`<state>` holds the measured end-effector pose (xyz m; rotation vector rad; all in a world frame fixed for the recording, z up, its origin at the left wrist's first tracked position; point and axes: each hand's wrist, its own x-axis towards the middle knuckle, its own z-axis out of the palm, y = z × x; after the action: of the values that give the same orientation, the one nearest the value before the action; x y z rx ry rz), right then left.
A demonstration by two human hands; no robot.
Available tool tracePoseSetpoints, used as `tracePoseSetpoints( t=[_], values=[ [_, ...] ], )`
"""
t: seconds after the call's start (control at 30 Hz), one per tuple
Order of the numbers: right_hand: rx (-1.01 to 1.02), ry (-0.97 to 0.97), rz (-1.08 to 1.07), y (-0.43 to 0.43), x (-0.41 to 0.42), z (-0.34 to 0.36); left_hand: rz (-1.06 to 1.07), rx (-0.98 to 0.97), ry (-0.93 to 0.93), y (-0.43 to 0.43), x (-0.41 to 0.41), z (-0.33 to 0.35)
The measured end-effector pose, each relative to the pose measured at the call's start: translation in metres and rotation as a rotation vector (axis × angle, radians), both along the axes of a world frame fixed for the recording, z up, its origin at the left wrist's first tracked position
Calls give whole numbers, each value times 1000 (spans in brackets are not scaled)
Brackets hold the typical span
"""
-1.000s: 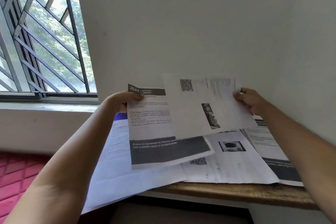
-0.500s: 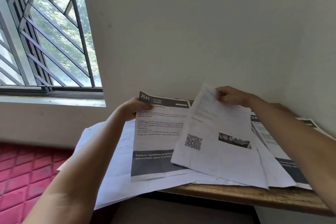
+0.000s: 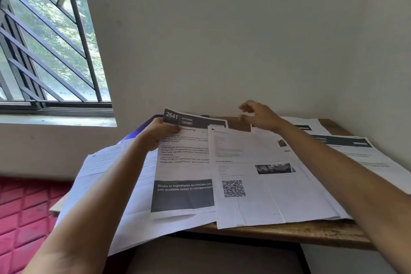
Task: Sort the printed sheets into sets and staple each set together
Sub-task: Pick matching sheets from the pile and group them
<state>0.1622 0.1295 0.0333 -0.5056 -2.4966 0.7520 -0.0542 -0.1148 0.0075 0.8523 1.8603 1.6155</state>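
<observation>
I read the left hand [image 3: 159,134] as grasping the 2641 sheet [image 3: 184,162]: the thumb lies on the printed face at its far left corner and the fingers are hidden behind the paper; that corner is raised off the table [image 3: 289,232], and the sheet's near end lies on a pile [image 3: 106,173] of pale sheets. The pile spreads over the table's left side and hangs past its front left corner; a purple item [image 3: 136,134] shows just behind it, too covered to identify.

The QR sheet [image 3: 262,184] lies flat at the middle of the table, over the right edge of the 2641 sheet; its near left corner reaches slightly past the front edge; further sheets lie under it to the right. The right hand [image 3: 260,115] hovers above the far edge of the table, beyond the far end of the QR sheet; it is blurred; its fingers are loosely curled, the thumb apart from them, grasping nothing.

A header sheet [image 3: 347,147] lies along the right edge. A wall [image 3: 244,40] stands behind the table; a barred window [image 3: 44,40] is to the left.
</observation>
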Motion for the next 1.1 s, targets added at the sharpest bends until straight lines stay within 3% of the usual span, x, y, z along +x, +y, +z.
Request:
tracePoseSetpoints(
  t=[0.07, 0.17, 0.3, 0.6, 0.9, 1.1],
  values=[
    [-32, 34, -170, 10, 14, 3, -4, 6, -7, 1, 1, -1],
    [-34, -188, -336, 21, 37, 5, -18, 2, -11, 0, 3, 0],
    [-115, -410, -279, 30, 57, -7, -4, 2, -15, 0, 6, 0],
    [-187, -441, -276, 26, 65, -21, 32, 55, -25, -1, 16, 2],
    [-229, -142, -324, 30, 63, -35, -38, 146, -52, -12, 23, 4],
    [-202, 199, -370, 36, 54, -32, 102, 146, -47, -46, 9, 31]
  ],
)
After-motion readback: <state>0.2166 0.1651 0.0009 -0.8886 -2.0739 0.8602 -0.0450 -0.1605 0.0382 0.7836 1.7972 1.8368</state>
